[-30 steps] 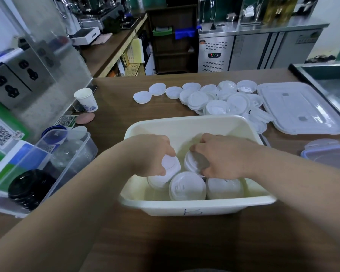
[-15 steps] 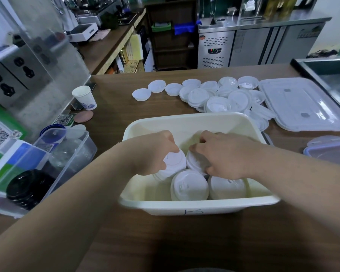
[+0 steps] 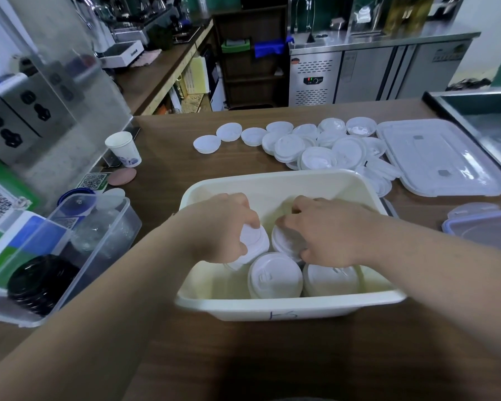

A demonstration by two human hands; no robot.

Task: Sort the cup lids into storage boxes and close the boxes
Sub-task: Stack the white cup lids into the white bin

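Fingers (image 3: 250,220) of the left hand (image 3: 223,227) curl round a stack of round white plastic lids (image 3: 255,241); the right hand (image 3: 327,230) grips a neighbouring stack (image 3: 284,242). Both stacks stand inside the smooth, cream, rectangular storage box (image 3: 272,178) on the brown wood-grain tabletop (image 3: 243,357), and loose lids (image 3: 318,146) lie scattered beyond it.

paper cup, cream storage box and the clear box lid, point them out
paper cup (image 3: 125,154): head view, on its outer side wall.
cream storage box (image 3: 243,308): head view, on its near front wall.
clear box lid (image 3: 443,160): head view, on the middle of its flat top.
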